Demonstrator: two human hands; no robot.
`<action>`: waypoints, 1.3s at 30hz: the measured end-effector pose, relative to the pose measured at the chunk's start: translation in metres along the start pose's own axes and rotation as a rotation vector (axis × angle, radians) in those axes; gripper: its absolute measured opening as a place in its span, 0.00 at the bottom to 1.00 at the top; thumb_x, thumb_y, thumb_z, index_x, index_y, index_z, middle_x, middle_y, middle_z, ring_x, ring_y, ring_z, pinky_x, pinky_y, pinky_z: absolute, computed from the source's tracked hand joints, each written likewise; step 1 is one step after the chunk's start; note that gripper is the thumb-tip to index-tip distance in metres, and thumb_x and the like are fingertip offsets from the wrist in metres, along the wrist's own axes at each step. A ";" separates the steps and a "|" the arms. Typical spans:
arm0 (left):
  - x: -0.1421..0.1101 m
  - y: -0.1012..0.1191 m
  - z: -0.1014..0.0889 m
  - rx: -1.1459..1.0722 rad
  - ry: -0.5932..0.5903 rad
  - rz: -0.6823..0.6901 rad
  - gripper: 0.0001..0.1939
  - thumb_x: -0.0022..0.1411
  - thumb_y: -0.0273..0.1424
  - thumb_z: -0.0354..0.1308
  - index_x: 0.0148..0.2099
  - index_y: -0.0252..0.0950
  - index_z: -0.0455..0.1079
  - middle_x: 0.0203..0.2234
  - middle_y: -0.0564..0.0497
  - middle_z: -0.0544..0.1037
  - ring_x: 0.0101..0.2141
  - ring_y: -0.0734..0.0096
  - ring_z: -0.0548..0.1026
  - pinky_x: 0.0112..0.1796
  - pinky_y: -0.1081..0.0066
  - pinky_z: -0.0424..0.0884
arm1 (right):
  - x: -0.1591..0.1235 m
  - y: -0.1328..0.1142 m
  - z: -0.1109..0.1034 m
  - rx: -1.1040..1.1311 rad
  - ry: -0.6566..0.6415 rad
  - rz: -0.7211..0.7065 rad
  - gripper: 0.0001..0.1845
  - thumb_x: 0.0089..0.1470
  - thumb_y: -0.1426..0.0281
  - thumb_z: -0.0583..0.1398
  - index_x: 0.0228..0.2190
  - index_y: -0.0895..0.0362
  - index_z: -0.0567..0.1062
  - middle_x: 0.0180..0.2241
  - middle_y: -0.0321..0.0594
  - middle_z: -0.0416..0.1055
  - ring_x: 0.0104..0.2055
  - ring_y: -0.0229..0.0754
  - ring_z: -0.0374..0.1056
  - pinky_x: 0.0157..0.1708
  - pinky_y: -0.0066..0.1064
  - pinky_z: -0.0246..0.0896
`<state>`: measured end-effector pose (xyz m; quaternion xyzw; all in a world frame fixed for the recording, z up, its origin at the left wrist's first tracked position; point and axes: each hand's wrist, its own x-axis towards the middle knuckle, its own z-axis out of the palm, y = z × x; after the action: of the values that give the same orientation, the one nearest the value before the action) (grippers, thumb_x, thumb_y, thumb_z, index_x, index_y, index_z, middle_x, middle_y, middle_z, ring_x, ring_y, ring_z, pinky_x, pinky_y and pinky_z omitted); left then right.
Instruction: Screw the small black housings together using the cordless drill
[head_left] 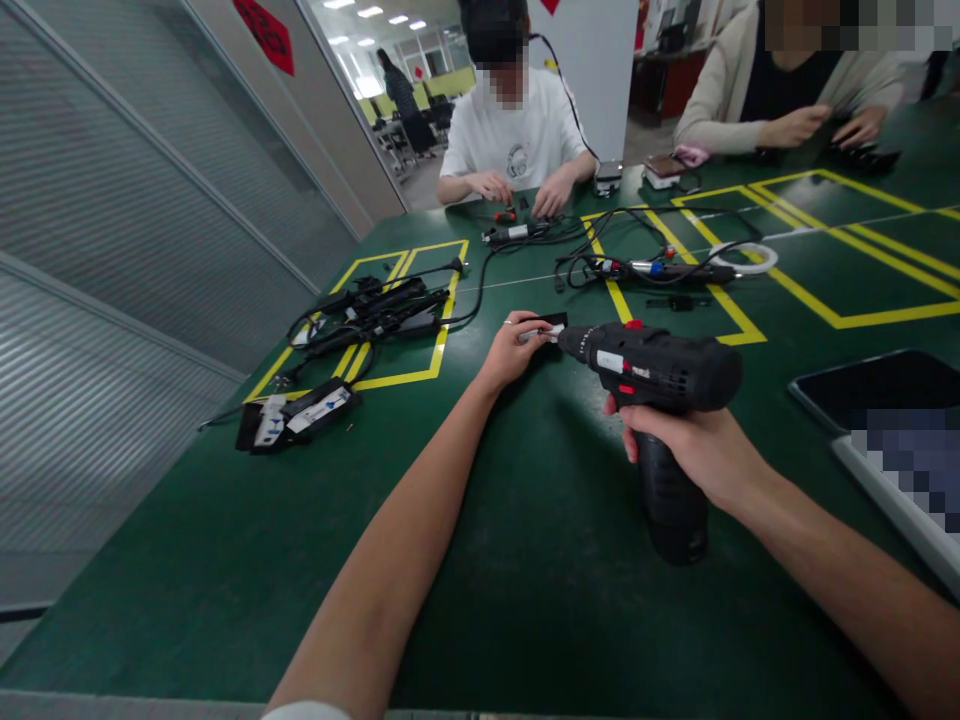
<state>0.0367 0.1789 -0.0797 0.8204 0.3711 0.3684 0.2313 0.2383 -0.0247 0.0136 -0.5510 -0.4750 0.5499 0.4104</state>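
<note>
While right fingers (632, 440) wrap the drill (660, 368), left fingers (531, 325) neighbor its tip (557, 333).

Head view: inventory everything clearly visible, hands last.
Rectangular tabletop: one, green, foreground
Tape rectangles: several, yellow, tabletop
Tangled cord pile: one, mostly black, left
Labelled flat blocks: two, black, left front
Corded pen-shaped tools: two, mostly black, mid-table
Thin ring: one, white, right
Glossy rectangular slab: one, black, right
White-edged slab: one, white, right
Small boxes: two, grey and brown-white, far side
Slatted wall: one, grey, left
People: at least three, white/beige/dark clothing, opposite and background
Pistol-grip drill: one, black-red, centre right
Flat strip: one, black, by drill tip
Left hand: one, bare, at strip
Right hand: one, bare, on drill
</note>
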 end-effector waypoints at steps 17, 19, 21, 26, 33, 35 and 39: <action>0.001 -0.004 -0.001 0.004 0.005 0.006 0.11 0.60 0.35 0.55 0.43 0.39 0.75 0.45 0.47 0.71 0.49 0.66 0.68 0.53 0.65 0.63 | -0.003 0.005 0.011 -0.072 0.045 -0.014 0.06 0.48 0.68 0.61 0.30 0.57 0.71 0.25 0.37 0.71 0.24 0.39 0.66 0.26 0.33 0.61; 0.002 -0.005 -0.001 0.004 0.002 0.004 0.11 0.60 0.35 0.55 0.42 0.39 0.75 0.44 0.47 0.71 0.49 0.66 0.68 0.52 0.65 0.63 | -0.003 0.004 0.012 -0.082 0.050 -0.016 0.06 0.48 0.68 0.60 0.30 0.57 0.72 0.23 0.37 0.71 0.23 0.39 0.66 0.25 0.33 0.60; 0.002 -0.005 -0.001 -0.002 -0.003 0.002 0.11 0.60 0.35 0.56 0.42 0.39 0.75 0.45 0.47 0.70 0.49 0.66 0.68 0.52 0.65 0.63 | -0.004 0.002 0.013 -0.104 0.053 -0.011 0.06 0.48 0.68 0.60 0.30 0.57 0.72 0.21 0.35 0.69 0.23 0.38 0.65 0.25 0.32 0.60; 0.002 -0.004 -0.003 -0.004 -0.017 0.008 0.12 0.59 0.35 0.56 0.43 0.39 0.75 0.45 0.47 0.70 0.50 0.65 0.68 0.53 0.64 0.62 | -0.004 0.002 0.013 -0.145 0.047 -0.013 0.06 0.49 0.67 0.60 0.31 0.57 0.71 0.20 0.34 0.68 0.23 0.38 0.65 0.25 0.32 0.61; 0.003 -0.007 -0.003 -0.004 -0.050 0.025 0.13 0.59 0.35 0.57 0.45 0.39 0.74 0.47 0.47 0.68 0.51 0.66 0.67 0.55 0.64 0.61 | -0.004 0.004 0.012 -0.137 -0.021 -0.012 0.10 0.49 0.65 0.62 0.32 0.58 0.72 0.23 0.36 0.69 0.25 0.38 0.67 0.28 0.33 0.64; 0.002 -0.009 -0.003 -0.004 -0.061 0.031 0.14 0.58 0.35 0.57 0.46 0.39 0.74 0.47 0.46 0.67 0.51 0.65 0.66 0.55 0.64 0.60 | -0.003 0.004 0.012 -0.097 -0.064 -0.013 0.13 0.47 0.65 0.64 0.35 0.57 0.73 0.27 0.37 0.71 0.26 0.39 0.68 0.30 0.34 0.66; 0.002 -0.010 -0.003 0.012 -0.085 0.033 0.15 0.57 0.32 0.58 0.48 0.39 0.72 0.49 0.46 0.66 0.52 0.64 0.65 0.56 0.63 0.60 | -0.001 0.007 0.011 -0.006 -0.164 0.029 0.20 0.48 0.67 0.64 0.44 0.56 0.72 0.30 0.40 0.73 0.29 0.43 0.72 0.32 0.37 0.68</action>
<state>0.0311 0.1870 -0.0835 0.8427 0.3497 0.3346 0.2357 0.2283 -0.0280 0.0062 -0.5122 -0.5007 0.5975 0.3606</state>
